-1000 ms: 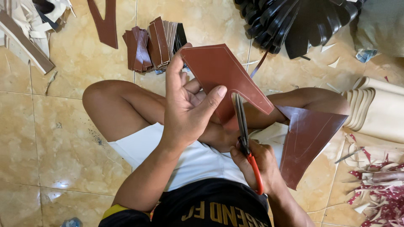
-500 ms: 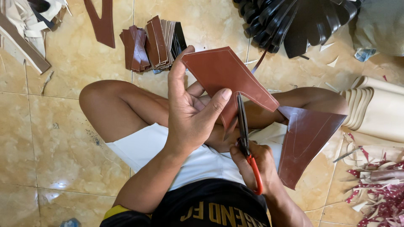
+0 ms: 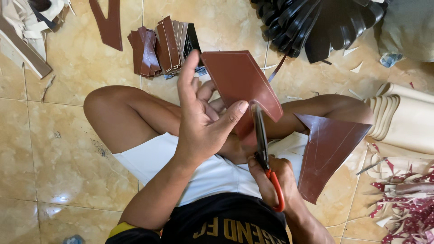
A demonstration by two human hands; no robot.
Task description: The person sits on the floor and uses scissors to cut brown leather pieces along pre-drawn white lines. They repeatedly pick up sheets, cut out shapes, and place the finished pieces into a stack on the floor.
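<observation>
- Pale strips and offcuts (image 3: 27, 31): top left corner, on the tiled floor (image 3: 54, 149).
- Brown cut shape (image 3: 107, 22): flat on the floor, just left of a stack of brown pieces (image 3: 160, 45).
- Left hand (image 3: 203, 122): raised over the lap, thumb and fingers pinching the brown leather sheet (image 3: 239, 83).
- Scissors (image 3: 264, 149): red handles, blades at the sheet's lower edge, gripped by the right hand (image 3: 271, 180).
- Second brown sheet (image 3: 327, 149): pointed, beside the right knee.
- Black curved pieces (image 3: 316, 22): heaped at top.
- Cream rolls (image 3: 407, 117): far right.
</observation>
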